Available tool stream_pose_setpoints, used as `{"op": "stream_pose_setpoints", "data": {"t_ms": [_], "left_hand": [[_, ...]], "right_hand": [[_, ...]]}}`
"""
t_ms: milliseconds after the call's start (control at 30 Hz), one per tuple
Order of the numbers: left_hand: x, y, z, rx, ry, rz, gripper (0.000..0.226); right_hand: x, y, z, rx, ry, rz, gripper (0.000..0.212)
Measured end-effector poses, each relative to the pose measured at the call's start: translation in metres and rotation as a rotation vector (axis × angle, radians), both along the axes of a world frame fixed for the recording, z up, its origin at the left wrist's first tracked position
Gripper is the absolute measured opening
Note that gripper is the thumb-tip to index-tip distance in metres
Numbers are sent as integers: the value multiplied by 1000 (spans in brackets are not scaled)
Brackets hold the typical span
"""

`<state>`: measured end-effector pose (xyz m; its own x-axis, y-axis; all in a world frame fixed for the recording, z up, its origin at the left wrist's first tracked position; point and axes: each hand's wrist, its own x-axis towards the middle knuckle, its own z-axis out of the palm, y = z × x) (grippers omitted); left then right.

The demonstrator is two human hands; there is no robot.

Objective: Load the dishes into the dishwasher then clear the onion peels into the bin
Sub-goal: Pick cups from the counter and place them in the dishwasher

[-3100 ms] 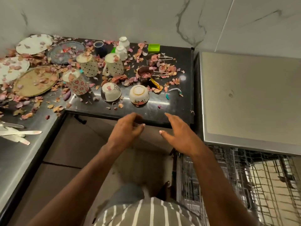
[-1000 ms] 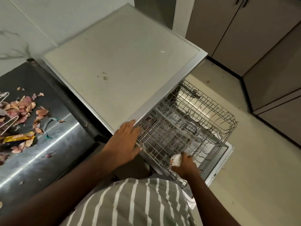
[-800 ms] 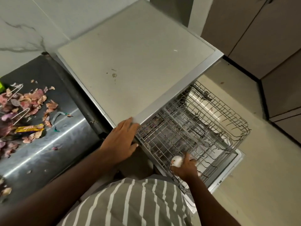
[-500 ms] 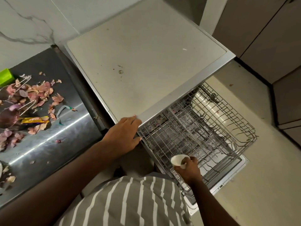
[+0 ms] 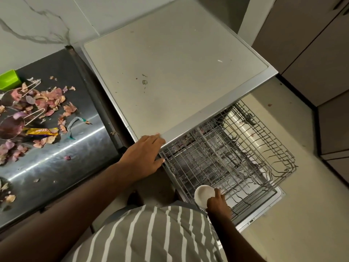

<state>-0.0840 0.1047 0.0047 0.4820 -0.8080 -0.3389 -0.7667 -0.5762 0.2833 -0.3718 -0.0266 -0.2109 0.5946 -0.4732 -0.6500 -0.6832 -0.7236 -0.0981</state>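
In the head view, the left hand [image 5: 144, 157] lies flat on the front corner of the dishwasher top [image 5: 170, 72], palm down, its fingers [image 5: 154, 138] straight and close together, holding nothing; the thumb reaches toward the near edge of the wire rack [image 5: 226, 157]. The left forearm runs from the lower left of the picture up across the gap between the bench [image 5: 56, 157] and the dishwasher.

The right hand [image 5: 218, 207] sits low, at the near corner of the pulled-out rack, with the forearm coming up from the bottom edge beside the striped shirt [image 5: 151, 233]. Its fingers are curled round a small white cup [image 5: 204, 194], which is tilted so that its open mouth faces up and toward the camera; one finger lies over the rim on the right side. The cup is just above the front corner of the rack; whether it touches the wires cannot be told.

The rack stands out over the open dishwasher door [image 5: 264, 210], and no dishes show among its wires.

On the dark, shiny bench at the left lie scattered onion peels [image 5: 51, 99], pink and tan, well apart from both hands. Among them are a yellow wrapper [image 5: 40, 131], metal strainers [image 5: 11, 127] with wire handles, and a green block [image 5: 8, 79] at the far edge
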Motion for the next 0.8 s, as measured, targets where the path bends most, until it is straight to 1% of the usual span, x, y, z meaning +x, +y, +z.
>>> {"op": "stream_pose_setpoints", "data": {"t_ms": [100, 267, 400, 533, 600, 700, 800], "left_hand": [[0, 2, -1, -7, 8, -3, 60], [5, 12, -1, -12, 59, -51, 70], [14, 29, 0, -17, 123, -45, 71], [25, 58, 5, -43, 125, 12, 70], [32, 75, 8, -60, 130, 47, 70], [42, 100, 10, -86, 134, 114, 68], [53, 125, 14, -120, 155, 215, 66]], "right_hand": [[-8, 0, 3, -24, 40, 38, 34], [-3, -3, 13, -48, 100, 106, 48], [38, -7, 46, -61, 92, 139, 36], [101, -6, 105, -40, -37, 144, 22], [133, 0, 143, -23, -109, 186, 17], [176, 13, 196, 60, -179, 253, 16], [218, 34, 236, 149, -291, 338, 19]]}}
